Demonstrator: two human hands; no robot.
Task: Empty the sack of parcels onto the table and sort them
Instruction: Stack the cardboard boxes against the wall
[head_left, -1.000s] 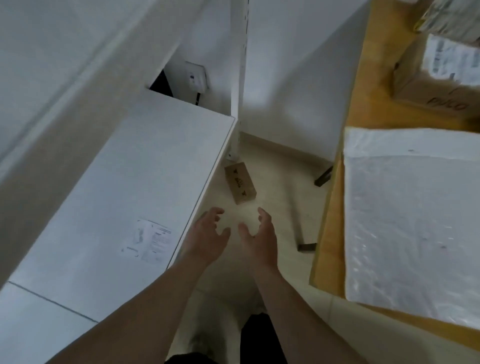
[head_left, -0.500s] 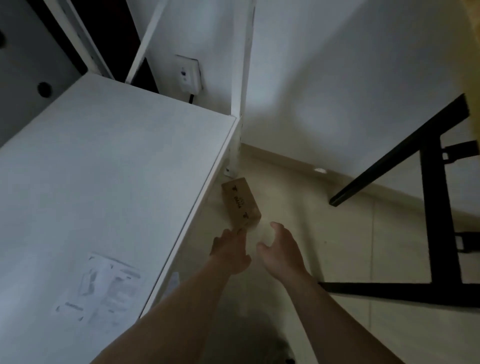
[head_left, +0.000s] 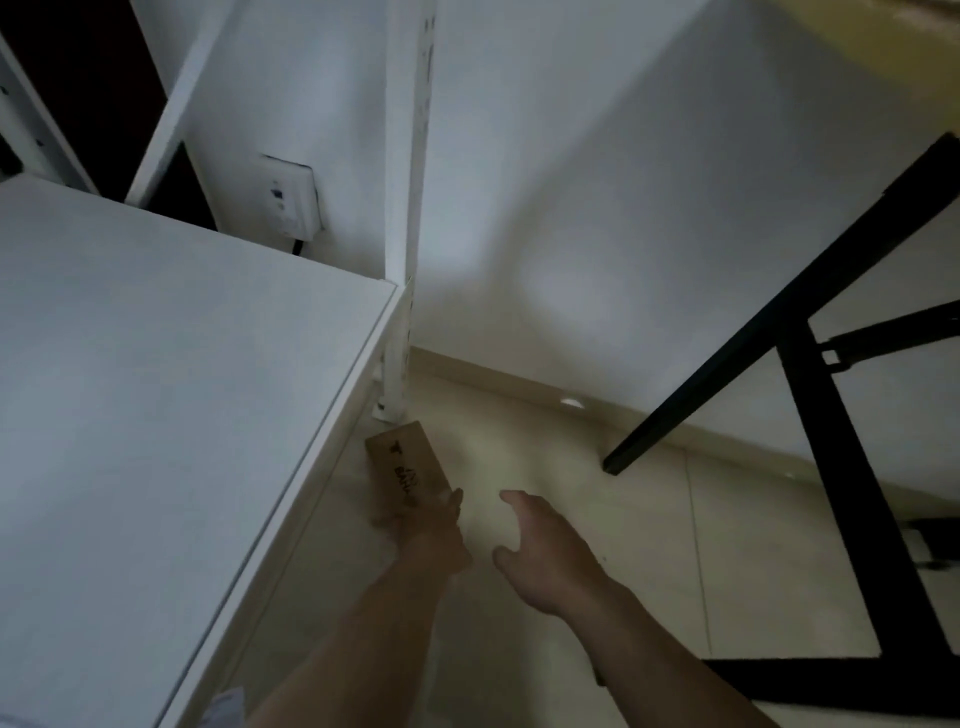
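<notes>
A small brown cardboard parcel (head_left: 402, 460) with dark printing lies on the pale floor beside the foot of a white shelf post. My left hand (head_left: 431, 535) has reached its near end. The thumb lies along the parcel's right side and the fingers wrap its left side, gripping it. My right hand (head_left: 543, 553) hovers just to the right, fingers spread and loosely bent, holding nothing. No sack and no other parcel is in view.
A white shelf board (head_left: 156, 389) fills the left, with its upright post (head_left: 402, 208) against the wall. A wall socket (head_left: 288, 200) sits behind it. The black metal table frame (head_left: 831, 415) stands at the right on the tiled floor (head_left: 597, 467).
I have bent lower and both hands moved down to the floor. My left hand went from open above the parcel to gripping its near end. The tabletop has left the view.
</notes>
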